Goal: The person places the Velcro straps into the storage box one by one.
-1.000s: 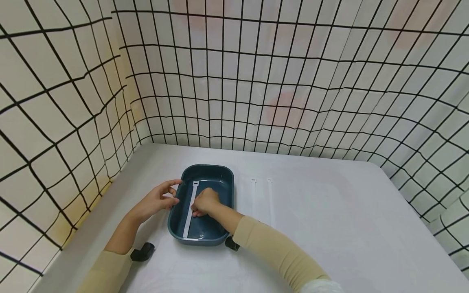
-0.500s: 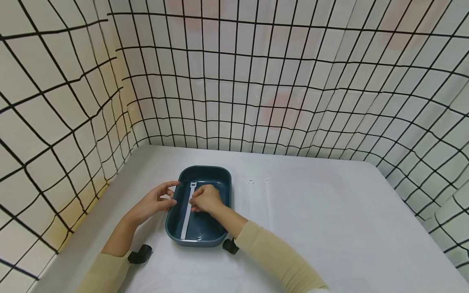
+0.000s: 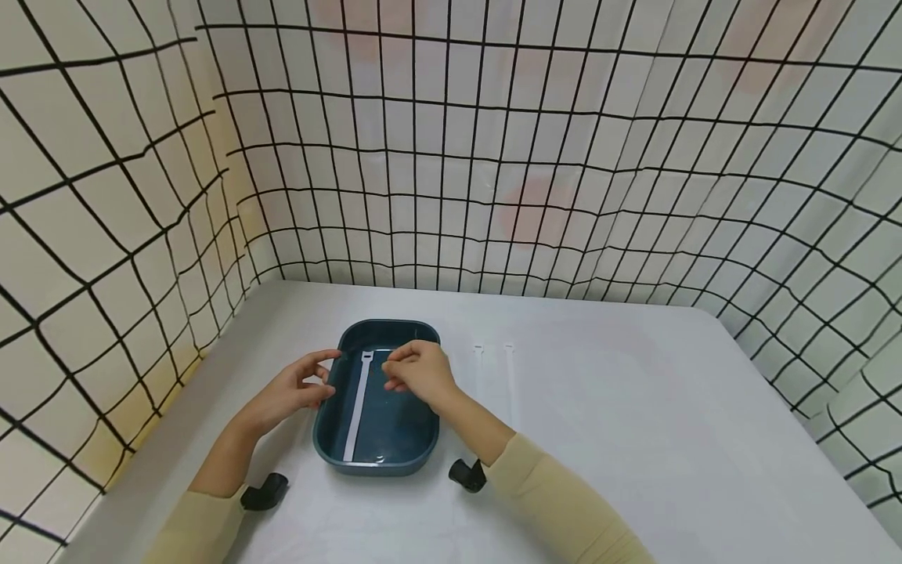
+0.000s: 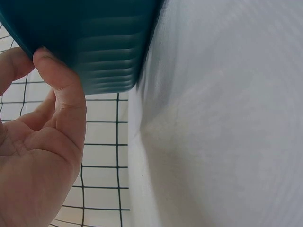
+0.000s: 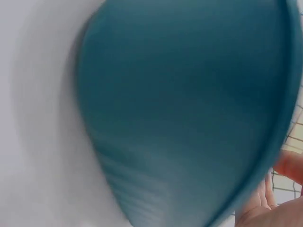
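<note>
A dark teal tray sits on the white table, and a white cable tie lies lengthwise along its left part. On the outer left side of the tray, my left hand has its thumb and fingertips touching the rim, fingers spread and slightly bent; the left wrist view shows this contact close up. Over the tray's right half hovers my right hand, fingers loosely curled with no object visible in them. In the right wrist view the tray wall fills most of the picture, with part of the hand at lower right.
Two more white cable ties lie side by side on the table, right of the tray, faint against the white surface. Black wire mesh stands along the back and both sides. Black wrist cameras hang near the table.
My right hand has let go of the cable tie in the tray and moved up and to the right. The left hand stays at the rim. The whole head view shifts slightly.
</note>
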Tool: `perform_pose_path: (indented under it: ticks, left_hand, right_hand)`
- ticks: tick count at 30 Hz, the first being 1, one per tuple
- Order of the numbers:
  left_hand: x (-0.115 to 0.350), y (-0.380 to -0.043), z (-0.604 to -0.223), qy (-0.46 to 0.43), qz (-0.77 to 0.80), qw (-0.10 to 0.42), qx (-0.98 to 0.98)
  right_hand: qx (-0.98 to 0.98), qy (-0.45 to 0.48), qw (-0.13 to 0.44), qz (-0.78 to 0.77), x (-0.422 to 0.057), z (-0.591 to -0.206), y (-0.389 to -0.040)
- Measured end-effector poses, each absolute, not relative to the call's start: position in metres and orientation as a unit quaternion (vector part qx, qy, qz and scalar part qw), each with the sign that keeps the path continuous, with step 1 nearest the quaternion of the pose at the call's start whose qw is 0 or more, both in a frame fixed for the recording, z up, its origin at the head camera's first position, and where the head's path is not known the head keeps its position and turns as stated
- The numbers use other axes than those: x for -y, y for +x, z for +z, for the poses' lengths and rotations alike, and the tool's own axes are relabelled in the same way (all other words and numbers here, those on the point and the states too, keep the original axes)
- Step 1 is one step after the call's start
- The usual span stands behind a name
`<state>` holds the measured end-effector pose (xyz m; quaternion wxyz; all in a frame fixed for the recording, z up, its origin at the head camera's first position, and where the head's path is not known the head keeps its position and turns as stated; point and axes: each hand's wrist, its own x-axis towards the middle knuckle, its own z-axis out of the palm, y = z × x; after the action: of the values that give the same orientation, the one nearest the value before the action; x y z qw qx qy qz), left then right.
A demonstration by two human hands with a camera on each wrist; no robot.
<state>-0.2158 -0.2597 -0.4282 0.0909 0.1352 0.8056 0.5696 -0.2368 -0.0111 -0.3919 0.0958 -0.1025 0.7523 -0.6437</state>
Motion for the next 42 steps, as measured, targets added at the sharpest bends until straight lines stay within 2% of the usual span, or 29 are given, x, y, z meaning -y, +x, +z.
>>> perform_pose_path:
  ticks: [15,30,42]
  left_hand:
    - [0.263,-0.214,-0.431,0.118,0.566,0.084,-0.812]
    - [0.261,-0.214,-0.430,0.127,0.568,0.083,-0.809]
    - [0.258,-0.216,-0.431,0.128,0.571,0.084,-0.807]
  right_hand:
    - [-0.739,-0.075,0.110,-0.660,-0.040,-0.389,-0.238]
    - [-0.765,-0.007,0.061,-0.641,-0.086,-0.408,-0.240]
    - [-0.791,0.056,0.056,-0.607,-0.121,-0.425,-0.253]
